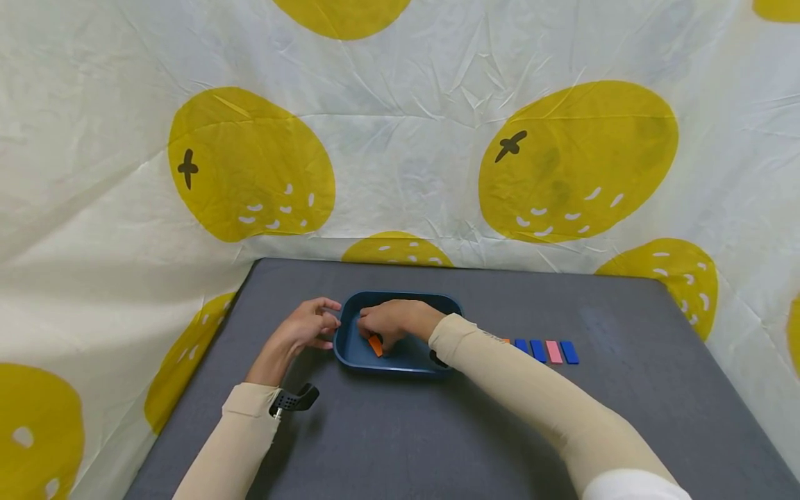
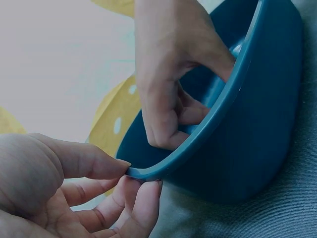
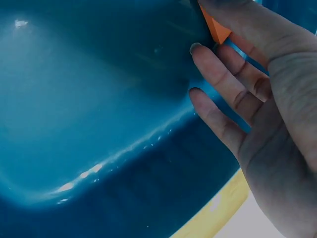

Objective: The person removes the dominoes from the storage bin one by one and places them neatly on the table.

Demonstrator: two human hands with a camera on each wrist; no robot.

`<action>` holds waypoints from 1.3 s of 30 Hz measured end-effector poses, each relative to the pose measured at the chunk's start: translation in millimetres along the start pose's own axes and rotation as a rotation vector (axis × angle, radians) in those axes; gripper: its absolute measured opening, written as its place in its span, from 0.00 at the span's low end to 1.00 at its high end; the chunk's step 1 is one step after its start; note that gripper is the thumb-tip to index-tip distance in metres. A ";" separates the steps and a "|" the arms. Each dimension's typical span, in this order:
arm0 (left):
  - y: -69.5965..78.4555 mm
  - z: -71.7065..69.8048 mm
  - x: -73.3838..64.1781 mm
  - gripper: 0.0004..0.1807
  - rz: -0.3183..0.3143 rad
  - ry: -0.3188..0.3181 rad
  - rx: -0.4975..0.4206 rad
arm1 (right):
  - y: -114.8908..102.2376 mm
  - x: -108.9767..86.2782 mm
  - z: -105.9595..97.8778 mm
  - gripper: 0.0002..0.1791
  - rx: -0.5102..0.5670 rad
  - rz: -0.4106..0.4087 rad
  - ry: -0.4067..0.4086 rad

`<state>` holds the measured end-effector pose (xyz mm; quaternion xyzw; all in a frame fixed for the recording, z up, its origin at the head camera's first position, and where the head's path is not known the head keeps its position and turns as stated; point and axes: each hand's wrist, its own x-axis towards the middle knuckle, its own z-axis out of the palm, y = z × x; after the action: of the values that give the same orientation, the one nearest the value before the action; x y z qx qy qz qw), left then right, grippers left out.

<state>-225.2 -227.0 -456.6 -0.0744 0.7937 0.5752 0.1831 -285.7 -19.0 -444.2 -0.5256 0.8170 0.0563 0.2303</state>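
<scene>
A dark blue plastic tray point(image 1: 390, 370) with raised walls stands on the table. In the left wrist view, my left hand point(image 2: 84, 186) pinches the tray's rim point(image 2: 148, 172) at its left end, thumb above and fingertips beneath. My right hand point(image 1: 394, 321) reaches down inside the tray. Between its thumb and forefinger it holds a small orange block point(image 1: 375, 345), close to the tray's floor. The right wrist view shows the block's orange edge point(image 3: 218, 29) by the thumb, with the other fingers point(image 3: 218, 74) spread apart; part of the block is hidden.
To the right of the tray, several small flat blocks stand in a row: blue point(image 1: 538, 351), pink point(image 1: 553, 352) and blue point(image 1: 569, 352), with an orange one point(image 1: 506, 340) partly behind the right sleeve. The grey table point(image 1: 387, 444) meets a fruit-print curtain point(image 1: 406, 173) at the back.
</scene>
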 end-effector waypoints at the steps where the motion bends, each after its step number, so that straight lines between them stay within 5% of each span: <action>1: 0.2 0.1 0.1 0.24 -0.001 0.001 0.000 | -0.6 0.1 -0.8 0.23 -0.007 0.000 -0.001; 13: 2.6 0.6 -0.4 0.23 -0.011 0.005 0.006 | 7.6 -7.2 0.3 0.19 0.041 -0.032 0.045; 39: 2.8 3.4 -4.3 0.21 -0.008 0.029 0.012 | 30.2 -82.8 -1.4 0.20 0.148 0.046 0.141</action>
<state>-221.4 -223.3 -453.4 -0.0846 0.7995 0.5686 0.1742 -284.6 62.8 -411.4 -0.4910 0.8449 -0.0361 0.2092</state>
